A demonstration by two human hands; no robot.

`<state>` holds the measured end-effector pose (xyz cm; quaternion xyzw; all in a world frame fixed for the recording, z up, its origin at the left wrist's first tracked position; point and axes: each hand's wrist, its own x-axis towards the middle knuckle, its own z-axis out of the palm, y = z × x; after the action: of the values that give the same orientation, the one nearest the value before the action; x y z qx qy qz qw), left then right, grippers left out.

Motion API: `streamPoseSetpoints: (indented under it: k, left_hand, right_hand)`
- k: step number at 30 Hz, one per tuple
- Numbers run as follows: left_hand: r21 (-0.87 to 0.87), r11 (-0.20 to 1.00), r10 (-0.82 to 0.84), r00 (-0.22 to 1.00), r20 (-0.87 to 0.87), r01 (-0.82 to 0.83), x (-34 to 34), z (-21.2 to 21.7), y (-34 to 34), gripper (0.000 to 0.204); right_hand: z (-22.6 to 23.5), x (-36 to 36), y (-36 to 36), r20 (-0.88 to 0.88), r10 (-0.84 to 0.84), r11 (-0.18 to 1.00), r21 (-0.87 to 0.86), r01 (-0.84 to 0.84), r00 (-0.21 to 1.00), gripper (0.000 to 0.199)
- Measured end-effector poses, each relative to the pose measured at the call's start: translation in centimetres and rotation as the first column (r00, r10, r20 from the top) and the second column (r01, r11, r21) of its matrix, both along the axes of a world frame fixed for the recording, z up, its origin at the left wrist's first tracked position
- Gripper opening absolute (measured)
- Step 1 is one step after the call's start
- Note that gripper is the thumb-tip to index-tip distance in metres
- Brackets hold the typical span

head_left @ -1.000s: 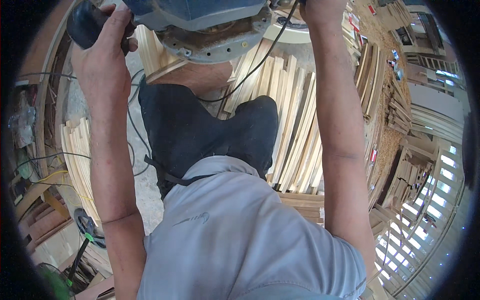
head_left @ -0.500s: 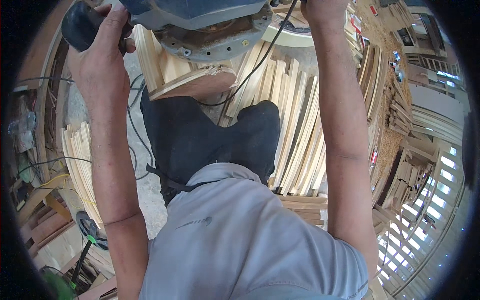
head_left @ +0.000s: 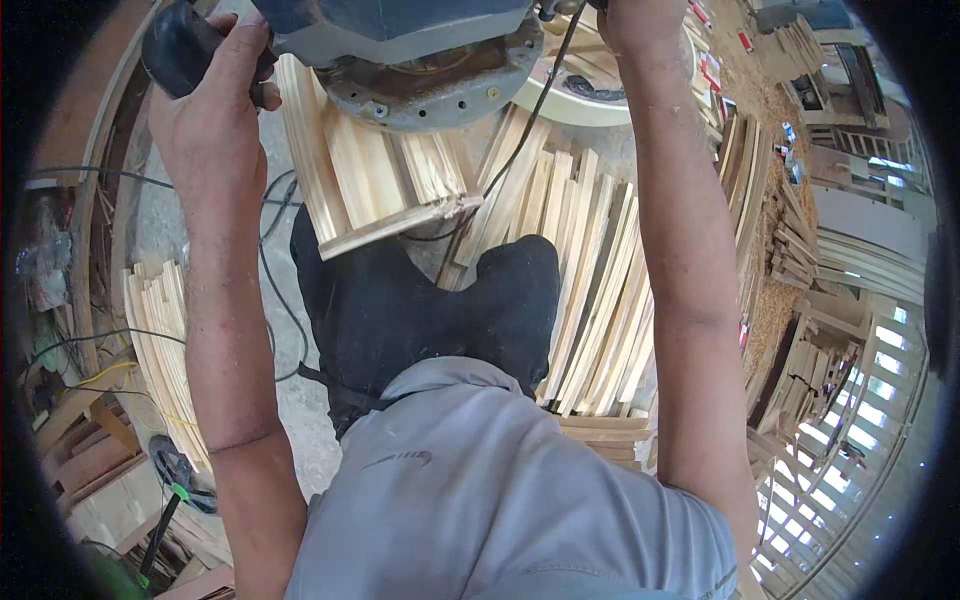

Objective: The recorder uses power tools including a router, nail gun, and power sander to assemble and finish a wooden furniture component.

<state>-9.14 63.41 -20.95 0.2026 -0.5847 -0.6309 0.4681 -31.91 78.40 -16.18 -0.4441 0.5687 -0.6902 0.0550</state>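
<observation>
- Status: blue-grey power tool (head_left: 400,25) is up and handheld at the top of the view, out past the knees, its round metal base (head_left: 455,108) over the pale boards (head_left: 370,165). Can't tell if base touches wood.
- Left hand (head_left: 205,115): fingers closed round the tool's black knob (head_left: 175,45).
- Right hand (head_left: 645,25): at the tool's other side, fingers cut off by the frame. Can't tell the grip.
- Done: tool brought to the wood, I'd say. No finished cut I can make out from here.
- Left: probably most of it, if the loose strips (head_left: 590,290) on the right and the stack (head_left: 165,350) on the left count. Not certain they do.
- Surface: boards end in a rough-edged crosspiece (head_left: 395,228), just past the dark trousers (head_left: 420,300). Grey floor (head_left: 315,440), black cord (head_left: 285,300) snaking over it.
- Room: workshop, sawdust (head_left: 758,95) and offcuts off right, daylight through a slatted wall (head_left: 850,440).
</observation>
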Motion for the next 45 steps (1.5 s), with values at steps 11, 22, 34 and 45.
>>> streamPoseSetpoints:
  k: [11,22,34,45]
  left_hand:
    - [-0.053,0.998,0.015,1.0,0.02,-0.014,-1.7,0.5,-1.3,0.022]
    - [-0.053,0.997,0.064,0.997,0.039,-0.062,-3.4,0.1,-3.7,0.023]
    - [-0.016,0.995,0.101,0.994,0.036,-0.1,-6.5,0.3,-7.1,0.018]
    - [0.042,0.996,0.069,0.987,0.145,-0.076,-6.1,1.3,-6.5,0.016]
  right_hand:
    - [0.0,-1.3,-1.9,0.073,-0.073,0.997,0.037,0.07,0.995,0.027]
    - [0.1,-3.6,-4.7,0.066,-0.029,0.999,0.034,0.027,0.997,0.026]
    - [0.9,-5.7,-8.3,0.076,0.049,0.999,0.017,-0.051,0.996,0.018]
    - [-0.3,-8.0,-8.0,-0.098,-0.141,0.97,0.186,0.157,0.985,0.021]
